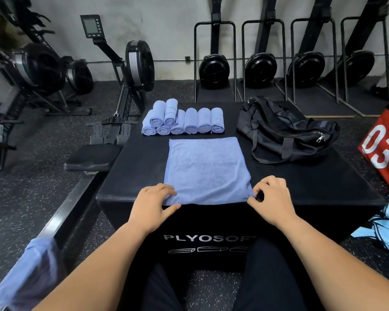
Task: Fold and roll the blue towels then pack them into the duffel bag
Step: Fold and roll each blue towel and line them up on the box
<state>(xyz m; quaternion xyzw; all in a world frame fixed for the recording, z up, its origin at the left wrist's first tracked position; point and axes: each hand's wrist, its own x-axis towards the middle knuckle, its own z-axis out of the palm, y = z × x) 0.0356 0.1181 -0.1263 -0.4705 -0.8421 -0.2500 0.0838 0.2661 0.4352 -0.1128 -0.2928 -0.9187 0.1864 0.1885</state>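
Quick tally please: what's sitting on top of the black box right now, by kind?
rolled blue towels: 8 (6 in a row, 2 stacked on top)
flat blue towel: 1
black duffel bag: 1
Total: 10

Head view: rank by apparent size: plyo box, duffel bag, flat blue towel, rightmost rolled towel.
1. plyo box: largest by far.
2-3. duffel bag and flat blue towel: these look about alike. The bag sits farther from the camera, so I am not ranking them.
4. rightmost rolled towel: smallest.
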